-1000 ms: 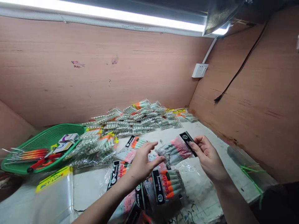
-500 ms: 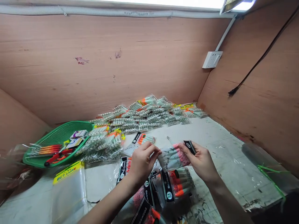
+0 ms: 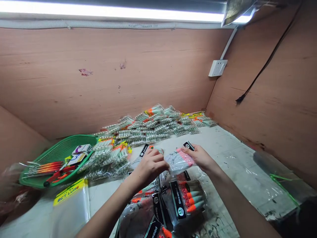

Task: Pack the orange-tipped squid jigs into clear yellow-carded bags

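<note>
Between my hands is a clear plastic bag of fishing lures (image 3: 180, 162) with pink print and a black header. My right hand (image 3: 201, 158) grips its right end by the header, thumb on top. At the bag's left end, the curled fingers of my left hand (image 3: 153, 162) pinch its edge; the fingertips are partly hidden. Below the hands lie several packs with black headers, among them a pack of orange-tipped lures (image 3: 192, 196). Another black-header pack (image 3: 143, 151) lies behind my left hand, partly covered by it.
A long heap of bagged lures (image 3: 153, 125) runs along the back wall. On the left stand a green basket (image 3: 59, 145) holding red-handled pliers (image 3: 59, 175) and small boxes, and flat yellow-header bags (image 3: 71, 205). Clear plastic with a green tie (image 3: 284, 178) lies at right.
The view has tipped upward, showing more of the lamp. The held bag has turned slightly, and my left hand has rolled over so its back now covers more of the pack behind.
</note>
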Demonstrator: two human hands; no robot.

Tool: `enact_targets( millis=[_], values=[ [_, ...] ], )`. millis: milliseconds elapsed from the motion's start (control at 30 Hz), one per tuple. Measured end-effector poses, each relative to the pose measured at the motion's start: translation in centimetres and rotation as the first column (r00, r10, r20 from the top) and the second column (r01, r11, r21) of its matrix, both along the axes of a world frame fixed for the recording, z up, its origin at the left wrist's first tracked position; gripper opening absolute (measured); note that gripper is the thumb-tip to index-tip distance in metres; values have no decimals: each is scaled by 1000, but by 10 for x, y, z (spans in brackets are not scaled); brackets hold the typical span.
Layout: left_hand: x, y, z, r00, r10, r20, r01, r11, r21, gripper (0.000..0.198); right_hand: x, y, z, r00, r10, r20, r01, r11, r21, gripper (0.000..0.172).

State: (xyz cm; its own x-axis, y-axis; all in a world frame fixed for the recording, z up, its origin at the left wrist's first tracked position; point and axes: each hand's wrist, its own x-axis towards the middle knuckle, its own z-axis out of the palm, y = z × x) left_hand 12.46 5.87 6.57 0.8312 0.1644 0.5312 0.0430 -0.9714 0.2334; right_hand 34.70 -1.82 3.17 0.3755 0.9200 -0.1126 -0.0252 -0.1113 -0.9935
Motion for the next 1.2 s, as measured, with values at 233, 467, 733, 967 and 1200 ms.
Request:
enact_targets(
  millis=[233,467,733,967,1200],
  values=[
    [-20,12,-9,976,209,68,-159,884,-440,24,41,25,13,993,-60,-103,56,997,-47,25],
    [3,11,-7,882,471,19,-217,442,-870,59,14,38,41,987,-144,-64,155,963,219,40],
    [39,12,2,865,501,-19,-122,173,-977,57,-4,31,32,986,-161,-47,168,945,280,45],
    [51,18,4,851,520,-77,-152,103,-983,26,6,29,20,963,-229,-142,259,933,251,39],
    [72,15,-23,879,435,-196,-175,-87,-981,7,23,48,-4,945,-178,-273,211,973,96,33]
  ],
)
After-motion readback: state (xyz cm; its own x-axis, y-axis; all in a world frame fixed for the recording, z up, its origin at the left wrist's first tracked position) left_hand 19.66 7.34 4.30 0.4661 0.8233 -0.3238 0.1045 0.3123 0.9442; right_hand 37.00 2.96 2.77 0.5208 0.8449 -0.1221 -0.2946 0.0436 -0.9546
